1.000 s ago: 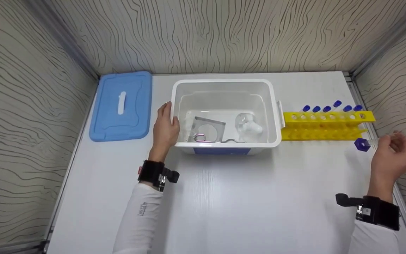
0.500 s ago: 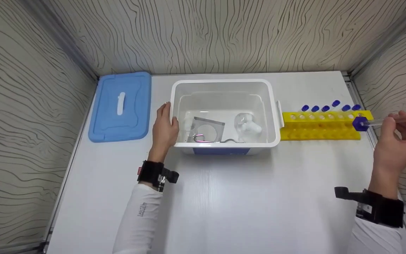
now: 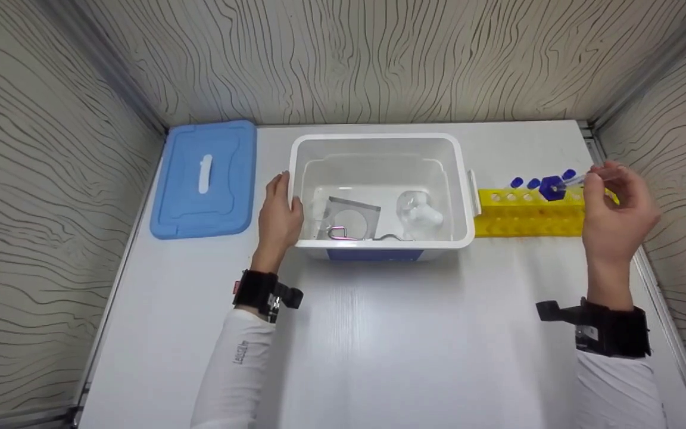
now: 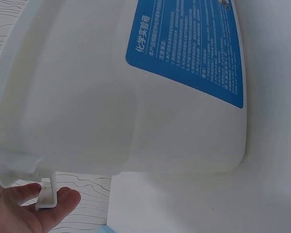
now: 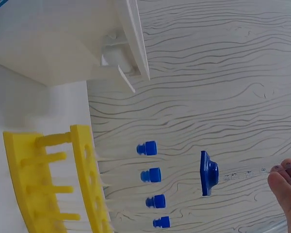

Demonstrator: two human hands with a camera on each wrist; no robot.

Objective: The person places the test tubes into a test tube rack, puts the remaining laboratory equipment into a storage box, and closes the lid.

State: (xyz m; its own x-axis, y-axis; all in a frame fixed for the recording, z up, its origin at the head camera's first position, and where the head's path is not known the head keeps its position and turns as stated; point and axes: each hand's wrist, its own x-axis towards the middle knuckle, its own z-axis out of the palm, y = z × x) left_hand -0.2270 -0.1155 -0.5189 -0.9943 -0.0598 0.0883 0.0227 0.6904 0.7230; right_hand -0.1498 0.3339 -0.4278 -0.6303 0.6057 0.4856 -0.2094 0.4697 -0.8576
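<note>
My left hand [image 3: 278, 221] grips the left side of a white plastic box [image 3: 379, 245], its fingers around the white side latch [image 4: 47, 193] in the left wrist view. A clear graduated cylinder [image 5: 245, 171] with a blue hexagonal base [image 3: 552, 188] is pinched between the thumb and fingers of my right hand [image 3: 620, 220]. Its base points left, over the right part of a yellow test tube rack [image 3: 527, 226]. Blue-capped tubes stand at the rack's back, with several blue caps [image 5: 151, 174] showing in the right wrist view; my hand hides the rack's right end.
Inside the box lie a grey square sheet with a pale disc [image 3: 350, 223], a bent metal piece [image 3: 338, 233] and a clear rounded vessel [image 3: 417, 210]. A blue lid [image 3: 188, 202] with a white handle lies on the left of the white table [image 3: 379, 357]. Wood-patterned walls [image 3: 367, 59] enclose the table.
My right hand has carried the graduated cylinder up and then left, from beside the rack's right end to over the rack. The left hand and the box have stayed put.
</note>
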